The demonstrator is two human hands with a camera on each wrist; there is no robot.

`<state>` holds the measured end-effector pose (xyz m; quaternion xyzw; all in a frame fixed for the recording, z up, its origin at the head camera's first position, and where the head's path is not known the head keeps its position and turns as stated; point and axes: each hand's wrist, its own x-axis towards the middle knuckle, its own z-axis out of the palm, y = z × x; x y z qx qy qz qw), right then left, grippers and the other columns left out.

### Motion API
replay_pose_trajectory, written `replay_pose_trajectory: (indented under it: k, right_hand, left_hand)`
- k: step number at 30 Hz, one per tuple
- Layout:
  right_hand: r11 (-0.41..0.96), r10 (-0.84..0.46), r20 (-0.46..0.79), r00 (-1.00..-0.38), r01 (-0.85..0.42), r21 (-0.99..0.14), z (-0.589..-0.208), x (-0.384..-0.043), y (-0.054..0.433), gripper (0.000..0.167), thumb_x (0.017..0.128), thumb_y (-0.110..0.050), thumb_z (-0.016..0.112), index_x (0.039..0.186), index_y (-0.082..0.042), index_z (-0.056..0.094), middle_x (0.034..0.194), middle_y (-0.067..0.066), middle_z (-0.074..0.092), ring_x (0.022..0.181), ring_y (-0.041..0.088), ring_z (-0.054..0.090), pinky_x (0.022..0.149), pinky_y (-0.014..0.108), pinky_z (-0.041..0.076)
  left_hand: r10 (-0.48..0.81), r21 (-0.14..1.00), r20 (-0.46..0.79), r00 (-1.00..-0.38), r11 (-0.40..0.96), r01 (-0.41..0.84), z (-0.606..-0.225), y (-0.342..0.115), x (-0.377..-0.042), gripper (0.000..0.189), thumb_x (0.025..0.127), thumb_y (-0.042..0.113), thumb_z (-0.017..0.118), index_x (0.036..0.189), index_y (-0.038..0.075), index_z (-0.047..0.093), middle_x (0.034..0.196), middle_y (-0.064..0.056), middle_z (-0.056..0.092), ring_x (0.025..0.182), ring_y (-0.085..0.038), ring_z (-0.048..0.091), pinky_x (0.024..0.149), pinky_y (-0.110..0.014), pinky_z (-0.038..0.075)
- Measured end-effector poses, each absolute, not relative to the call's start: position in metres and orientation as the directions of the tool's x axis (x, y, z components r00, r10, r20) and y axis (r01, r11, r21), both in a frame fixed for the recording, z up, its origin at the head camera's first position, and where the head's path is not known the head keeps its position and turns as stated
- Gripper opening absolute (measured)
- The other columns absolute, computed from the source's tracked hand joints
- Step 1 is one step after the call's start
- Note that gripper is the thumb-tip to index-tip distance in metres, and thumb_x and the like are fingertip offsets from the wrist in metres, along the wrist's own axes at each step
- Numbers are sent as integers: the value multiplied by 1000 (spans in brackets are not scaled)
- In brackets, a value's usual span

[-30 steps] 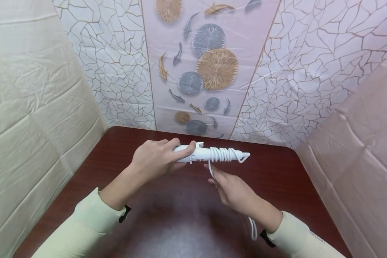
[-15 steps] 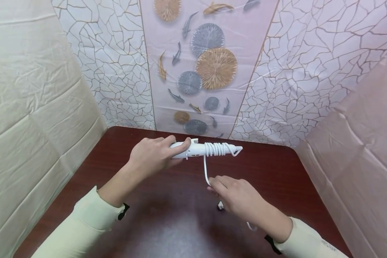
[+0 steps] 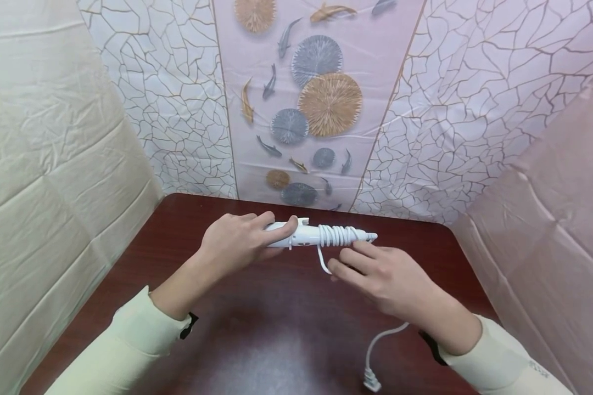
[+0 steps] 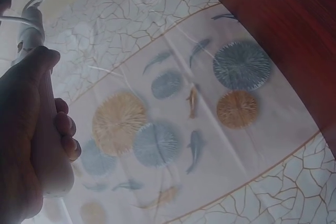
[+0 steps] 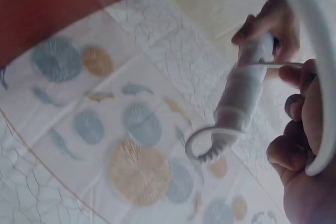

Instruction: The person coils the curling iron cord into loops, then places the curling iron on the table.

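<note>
My left hand [image 3: 234, 238] grips a white, wand-shaped corded appliance [image 3: 306, 235] that looks like a hair styling iron. It is held level above the table, with its thicker end inside the palm. Several turns of white power cord [image 3: 337, 236] wrap its narrower part, near the ribbed cord outlet. From the innermost turn the cord drops to my right hand [image 3: 390, 277], which pinches it just below the appliance. In the right wrist view, a cord loop [image 5: 215, 140] curves at the outlet. The cord's plug [image 3: 371, 379] hangs below the right hand.
Beneath both hands is a dark red-brown table [image 3: 277, 323] with rounded far corners. A patterned sheet [image 3: 296, 109] hangs behind it. Pale cloth walls stand at left [image 3: 54, 164] and right [image 3: 548, 219].
My right hand drew the cord downward, then rose back toward the wound part. The plug now dangles lower and in plain sight. My left hand keeps its grip with only slight movement.
</note>
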<state>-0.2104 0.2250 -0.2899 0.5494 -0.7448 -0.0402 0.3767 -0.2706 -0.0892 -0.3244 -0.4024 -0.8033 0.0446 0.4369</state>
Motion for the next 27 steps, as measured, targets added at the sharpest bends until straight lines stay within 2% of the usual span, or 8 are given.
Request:
replay_pose_trajectory:
  k: [6, 11, 16, 21, 24, 27]
  right_hand:
    - [365, -830, 557, -42, -796, 483, -272, -221, 227, 31, 117, -31, 52, 110, -12, 75, 94, -2, 66, 76, 18, 55, 55, 26, 51]
    - [378, -812, 581, -50, -805, 458, -264, -231, 228, 30, 117, -32, 52, 109, -12, 74, 87, -2, 59, 73, 17, 52, 52, 28, 48]
    - [387, -802, 594, -63, -812, 437, -262, -240, 229, 30, 117, -31, 52, 110, -12, 75, 88, -1, 60, 74, 16, 53, 49, 29, 48]
    - [386, -777, 628, -49, -825, 413, -262, -251, 225, 29, 114, -35, 59, 106, -12, 75, 83, -2, 59, 70, 15, 54, 47, 30, 49]
    - [392, -768, 635, -82, -845, 365, -264, -257, 226, 29, 114, -36, 62, 104, -12, 76, 83, -3, 60, 69, 14, 56, 50, 31, 52]
    - [416, -762, 624, -172, -869, 268, -266, -263, 230, 34, 114, -41, 58, 102, -15, 76, 84, -4, 61, 68, 13, 59, 54, 34, 55]
  left_hand:
    - [703, -433, 650, -289, 655, 619, -321, -87, -267, 42, 100, 48, 78, 137, 34, 64, 81, 5, 62, 52, -18, 56, 40, -30, 40]
    - [719, -447, 639, -274, 637, 628, -321, -87, -266, 48, 96, 50, 82, 137, 35, 63, 83, 6, 63, 52, -17, 58, 41, -29, 40]
    - [737, -472, 628, -251, 617, 630, -322, -85, -264, 53, 94, 55, 84, 138, 35, 62, 86, 6, 65, 54, -16, 59, 42, -29, 42]
    - [748, -493, 632, -203, 590, 640, -325, -83, -262, 48, 96, 51, 82, 137, 34, 62, 85, 6, 64, 53, -15, 58, 41, -28, 42]
    - [752, -506, 637, -171, 575, 643, -325, -82, -260, 44, 98, 45, 80, 137, 34, 62, 85, 7, 64, 54, -15, 58, 41, -28, 41]
    - [751, -523, 645, -142, 569, 635, -325, -81, -259, 39, 100, 41, 76, 136, 34, 62, 86, 7, 64, 55, -14, 58, 41, -27, 41]
